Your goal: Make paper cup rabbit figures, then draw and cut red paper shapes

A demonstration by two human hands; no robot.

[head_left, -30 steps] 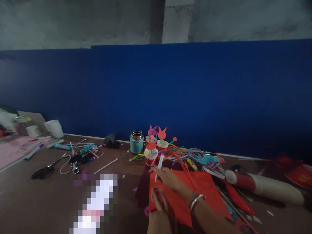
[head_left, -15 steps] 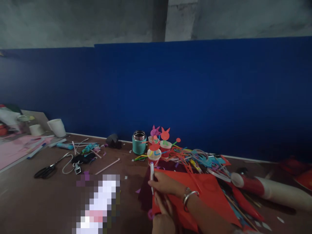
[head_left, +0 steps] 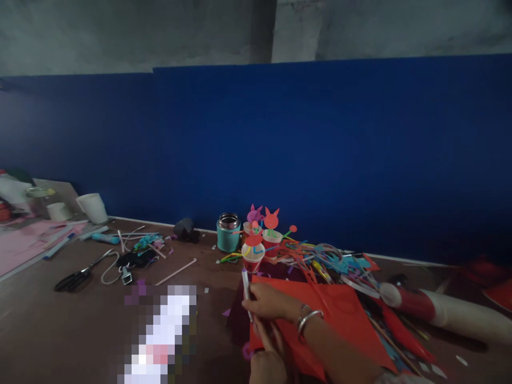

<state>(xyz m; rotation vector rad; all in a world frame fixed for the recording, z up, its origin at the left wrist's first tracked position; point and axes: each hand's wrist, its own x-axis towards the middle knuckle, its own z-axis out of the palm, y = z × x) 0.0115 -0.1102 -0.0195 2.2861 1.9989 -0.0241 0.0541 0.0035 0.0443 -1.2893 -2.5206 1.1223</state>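
Observation:
In the head view, my right hand (head_left: 262, 300), with a silver bracelet at the wrist, is closed around a white marker (head_left: 245, 285) with a purple end. The marker stands near the left edge of a red paper sheet (head_left: 340, 314), its top leaning left. Just below, my left hand (head_left: 269, 365) lies on the sheet with its fingers stretched out, pressing it down. Dark purple paper (head_left: 237, 314) shows under the red sheet. Beyond my hands are red-and-white paper cups (head_left: 253, 257) holding paper animal shapes, among them a red eared head (head_left: 271, 220).
A teal metal jar (head_left: 228, 234) stands left of the cups. Tangled coloured strips (head_left: 320, 256) and a white-and-red roll (head_left: 448, 312) lie to the right. Black scissors (head_left: 74, 280), a black corded item (head_left: 136, 258) and a white cup (head_left: 93, 208) are on the left. A blue panel (head_left: 320, 149) rises behind.
The marker's top has tilted a little to the left in my right hand. My left hand stays on the red sheet.

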